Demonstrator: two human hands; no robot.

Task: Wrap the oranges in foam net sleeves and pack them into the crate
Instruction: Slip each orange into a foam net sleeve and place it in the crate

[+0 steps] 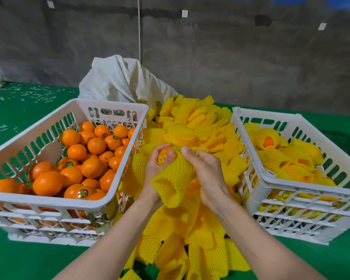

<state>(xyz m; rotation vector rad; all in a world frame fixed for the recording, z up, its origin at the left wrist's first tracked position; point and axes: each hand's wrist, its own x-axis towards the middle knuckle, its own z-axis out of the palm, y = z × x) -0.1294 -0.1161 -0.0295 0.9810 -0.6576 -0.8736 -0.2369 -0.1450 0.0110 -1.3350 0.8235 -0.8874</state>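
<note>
Nearest, over the loose pile of sleeves (200, 239), both hands grasp one foam net sleeve (176, 176). Its long axis runs from the empty open mouth by the left wrist, up and away to the far end. There the left hand (159, 164) curls round the orange (163, 153), which shows through the mesh. The right hand (205, 174) clasps the sleeve's right flank. The packing crate (271, 179), already holding wrapped oranges (271, 156), sits just right of the hands, so the right hand is nearer it. The supply crate (49, 201) lies left, and a woven sack (119, 79) stands beyond.
</note>
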